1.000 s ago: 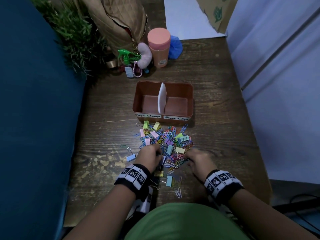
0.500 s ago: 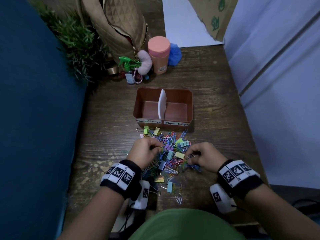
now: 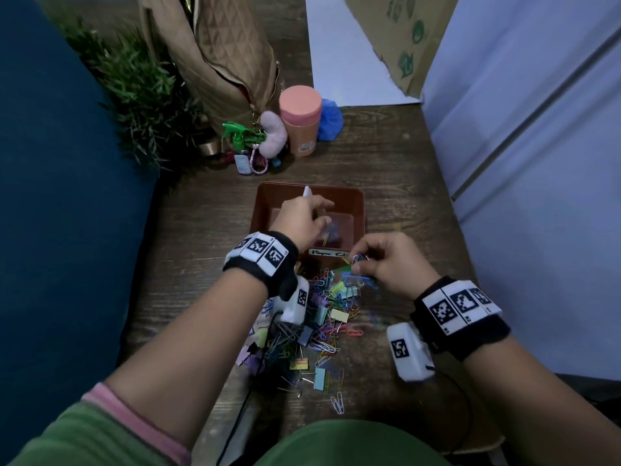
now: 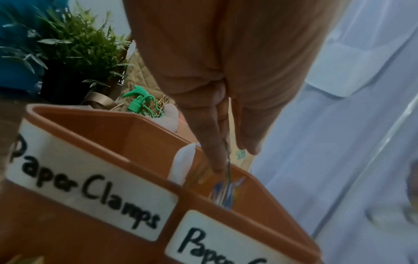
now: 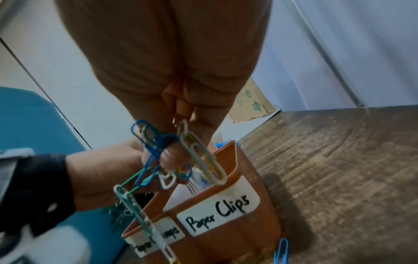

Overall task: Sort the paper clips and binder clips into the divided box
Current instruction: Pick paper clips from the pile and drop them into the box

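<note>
A brown divided box [image 3: 359, 204] with a white divider [image 3: 306, 191] stands mid-table, labelled "Paper Clamps" [image 4: 86, 189] on the left and "Paper Clips" [image 5: 217, 207] on the right. My left hand [image 3: 322, 216] hangs over the right compartment, fingers pointing down and loosened [image 4: 233, 159]. Blurred paper clips [image 4: 226, 191] drop beneath it. At the box's front right corner my right hand [image 3: 361, 264] pinches a tangled bunch of paper clips [image 5: 196, 157], with a chain dangling from it. A mixed pile of paper clips and binder clips [image 3: 322, 317] lies on the table in front of the box.
Behind the box stand a peach bottle [image 3: 300, 122], a green spray bottle [image 3: 240, 132], a quilted tan bag [image 3: 228, 62] and a plant [image 3: 134, 95]. A blue surface [image 3: 67, 196] borders the wooden table [image 3: 403, 196] on the left, a pale wall [image 3: 537, 163] on the right.
Both hands left the pile. The left hand moved forward over the box's right compartment and its clips are falling. The right hand rose toward the box front with a bunch of paper clips.
</note>
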Demonstrator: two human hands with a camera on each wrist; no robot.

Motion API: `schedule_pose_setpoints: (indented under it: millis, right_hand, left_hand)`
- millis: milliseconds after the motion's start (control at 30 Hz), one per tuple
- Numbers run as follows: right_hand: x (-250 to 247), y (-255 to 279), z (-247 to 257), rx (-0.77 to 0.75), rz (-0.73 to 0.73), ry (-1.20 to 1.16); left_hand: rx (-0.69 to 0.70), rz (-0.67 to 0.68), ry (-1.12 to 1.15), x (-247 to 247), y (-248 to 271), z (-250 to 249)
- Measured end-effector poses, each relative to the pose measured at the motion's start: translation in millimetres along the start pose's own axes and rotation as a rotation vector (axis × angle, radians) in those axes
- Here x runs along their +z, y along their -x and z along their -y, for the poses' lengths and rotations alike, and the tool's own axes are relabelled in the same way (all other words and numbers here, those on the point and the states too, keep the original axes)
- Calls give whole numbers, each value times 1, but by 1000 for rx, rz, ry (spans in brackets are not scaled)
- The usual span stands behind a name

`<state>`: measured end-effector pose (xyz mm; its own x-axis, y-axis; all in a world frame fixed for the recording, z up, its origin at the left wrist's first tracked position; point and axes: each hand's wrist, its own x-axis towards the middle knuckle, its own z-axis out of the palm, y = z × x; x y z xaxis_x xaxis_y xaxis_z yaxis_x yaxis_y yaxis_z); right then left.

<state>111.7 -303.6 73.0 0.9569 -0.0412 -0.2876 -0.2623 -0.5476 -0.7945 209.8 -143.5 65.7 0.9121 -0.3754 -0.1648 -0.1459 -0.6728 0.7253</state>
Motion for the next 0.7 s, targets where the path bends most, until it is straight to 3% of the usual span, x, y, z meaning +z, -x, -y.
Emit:
schedule_pose_setpoints:
  millis: [67, 200, 267, 433, 600, 700]
  right_hand:
    - [-6, -9, 7, -4, -49, -2]
    - [-11, -40, 22, -31, -237, -60]
    - [-7, -56, 29, -36, -321, -48]
    - [13, -68, 25, -7, -226, 60]
    - [18, -35, -1, -191, -329, 142]
    - [27, 3, -30, -161, -306, 187]
  left_hand:
    - [11, 9, 5, 2, 4, 7]
    - [-3, -108, -17, 0, 30, 27]
    - [-79, -55, -56, 7, 49, 45]
    - [-197, 255, -239, 44, 100, 74]
    - [-117, 217, -301, 78, 111, 67]
    - [-98, 223, -343, 90, 103, 59]
